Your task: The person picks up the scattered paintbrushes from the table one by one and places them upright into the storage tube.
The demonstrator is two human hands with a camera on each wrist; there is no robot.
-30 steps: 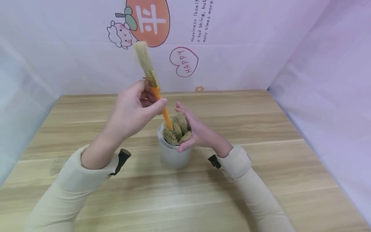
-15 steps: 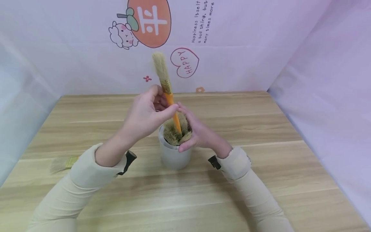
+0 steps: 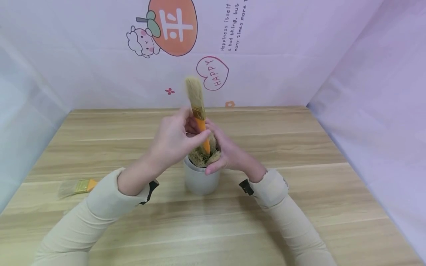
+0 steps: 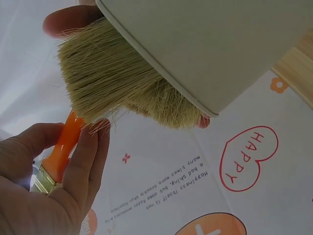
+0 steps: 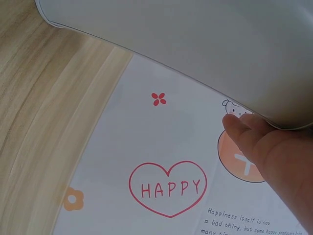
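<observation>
My left hand (image 3: pixel 173 136) pinches a paintbrush (image 3: pixel 195 94) by its orange handle, bristles pointing up. The handle's tip is down among the pale bristles (image 3: pixel 198 157) of other brushes packed in a light grey cup (image 3: pixel 201 181). Seen from the left wrist, the orange handle (image 4: pixel 59 152) lies between thumb and fingers, close beside the bristles (image 4: pixel 107 68) that jut out past the cup's rim. My right hand (image 3: pixel 231 151) holds the cup at its top right, with the thumb at the near rim. The right wrist view shows its fingers against the cup wall (image 5: pixel 171 41).
Another paintbrush (image 3: pixel 74 187) lies on the wooden table (image 3: pixel 316 184) at the left, its handle partly hidden by my left sleeve (image 3: pixel 100 199). A white printed sheet (image 3: pixel 266 74) stands behind the table, with pale side walls (image 3: pixel 376 111) at both sides.
My left hand has moved right and down with the paintbrush, taking its handle tip deeper among the bristles in the cup. More of the brush on the table shows. The right hand stays put.
</observation>
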